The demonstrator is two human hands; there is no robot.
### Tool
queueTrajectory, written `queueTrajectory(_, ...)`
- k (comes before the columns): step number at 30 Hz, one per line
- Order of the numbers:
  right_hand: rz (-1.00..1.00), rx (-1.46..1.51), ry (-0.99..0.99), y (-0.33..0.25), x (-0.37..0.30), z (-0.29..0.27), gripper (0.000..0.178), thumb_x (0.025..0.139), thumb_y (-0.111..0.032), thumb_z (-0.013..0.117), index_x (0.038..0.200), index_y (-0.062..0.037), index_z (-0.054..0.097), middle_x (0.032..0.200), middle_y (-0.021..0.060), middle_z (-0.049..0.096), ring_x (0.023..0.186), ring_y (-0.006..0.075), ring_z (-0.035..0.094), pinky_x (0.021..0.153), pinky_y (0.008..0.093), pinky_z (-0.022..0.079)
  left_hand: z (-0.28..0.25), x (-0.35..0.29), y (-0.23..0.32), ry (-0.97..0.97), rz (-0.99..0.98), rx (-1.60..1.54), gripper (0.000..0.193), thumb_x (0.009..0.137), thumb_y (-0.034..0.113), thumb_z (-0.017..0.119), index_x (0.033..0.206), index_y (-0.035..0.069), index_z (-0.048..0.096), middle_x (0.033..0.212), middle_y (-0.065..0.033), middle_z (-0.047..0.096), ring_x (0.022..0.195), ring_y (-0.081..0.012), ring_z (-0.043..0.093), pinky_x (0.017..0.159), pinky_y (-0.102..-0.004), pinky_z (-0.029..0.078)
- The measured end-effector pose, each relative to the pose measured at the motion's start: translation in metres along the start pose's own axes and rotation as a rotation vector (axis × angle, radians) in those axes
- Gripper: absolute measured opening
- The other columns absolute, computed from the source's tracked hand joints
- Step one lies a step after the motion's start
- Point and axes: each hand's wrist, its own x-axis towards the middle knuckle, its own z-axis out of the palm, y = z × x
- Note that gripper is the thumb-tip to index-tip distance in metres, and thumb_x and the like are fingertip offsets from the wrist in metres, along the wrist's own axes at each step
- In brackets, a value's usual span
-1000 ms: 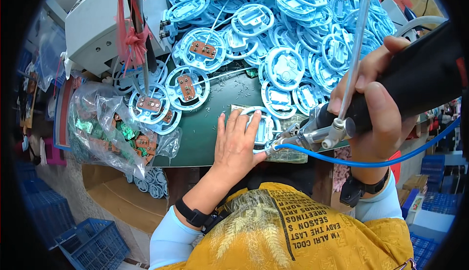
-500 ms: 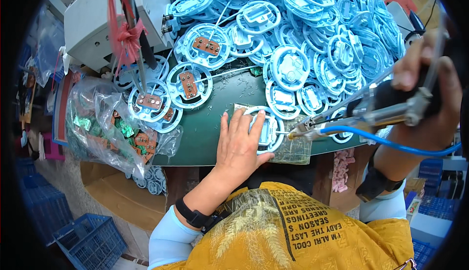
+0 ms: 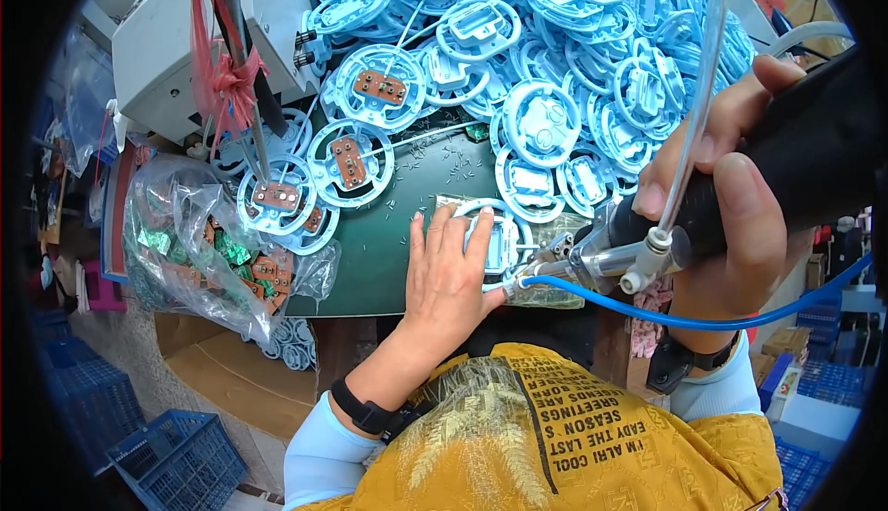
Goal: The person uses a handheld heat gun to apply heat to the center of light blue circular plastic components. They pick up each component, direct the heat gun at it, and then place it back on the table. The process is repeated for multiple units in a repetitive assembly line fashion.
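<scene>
Some bare tabletop edge (image 3: 365, 307) lies between left hand (image 3: 444, 270) and bag (image 3: 176, 275).

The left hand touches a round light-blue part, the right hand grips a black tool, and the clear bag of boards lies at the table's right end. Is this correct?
Not quite: the head view shows the clear bag of boards at the left end of the table. The left hand does touch a round light-blue part, and the right hand grips a black tool.
</scene>
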Motion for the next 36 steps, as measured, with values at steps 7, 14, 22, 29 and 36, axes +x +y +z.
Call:
queueTrajectory(7,-0.014,-0.021,0.031,-0.001,0.004,-0.004,0.056,0.087,-0.018,0.049,0.132,0.0106,0.034,0.086,0.0117,0.045,0.055,0.0167,0.054,0.054,0.0271,0.048,0.005,-0.007,-0.001,0.134,0.045,-0.151,0.06,0.058,0.015,0.087,0.111,0.006,0.06,0.122,-0.0149,0.049,0.131,-0.0383,0.04,0.104,-0.0644,0.026)
queueTrajectory(14,0.015,0.008,0.014,-0.006,0.009,-0.009,0.055,0.088,-0.02,0.048,0.131,0.0102,0.031,0.082,0.0113,0.046,0.055,0.016,0.053,0.054,0.026,0.049,0.019,-0.002,0.002,0.238,0.123,-0.132,0.028,0.063,0.012,0.082,0.082,0.007,0.061,0.122,-0.0135,0.051,0.13,-0.0374,0.041,0.104,-0.063,0.026)
queueTrajectory(22,-0.016,-0.041,0.033,-0.003,0.003,-0.003,0.053,0.087,-0.016,0.048,0.131,0.0111,0.033,0.089,0.0103,0.046,0.057,0.0167,0.055,0.056,0.0272,0.05,0.001,-0.018,-0.01,0.212,0.09,-0.078,0.036,0.058,0.007,0.081,0.089,0.008,0.062,0.121,-0.0142,0.052,0.127,-0.0388,0.045,0.103,-0.0606,0.028)
queueTrajectory(29,0.012,0.105,0.059,0.002,-0.015,0.012,0.05,0.083,-0.006,0.053,0.13,0.0011,0.038,0.088,0.0116,0.047,0.058,0.019,0.055,0.056,0.0312,0.051,0.013,-0.009,-0.01,0.047,0.109,-0.146,0.083,0.062,0.013,0.085,0.135,0.002,0.047,0.142,-0.0189,0.043,0.137,-0.0351,0.037,0.111,-0.0582,0.025)
queueTrajectory(36,-0.05,0.117,0.017,0.011,-0.017,0.014,0.053,0.082,-0.001,0.054,0.132,0.0009,0.037,0.085,0.0092,0.05,0.058,0.0166,0.056,0.053,0.0295,0.05,0.018,-0.001,-0.009,0.016,0.135,-0.11,0.087,0.063,0.018,0.087,0.136,-0.001,0.044,0.139,-0.0194,0.044,0.137,-0.0351,0.038,0.109,-0.0575,0.029)
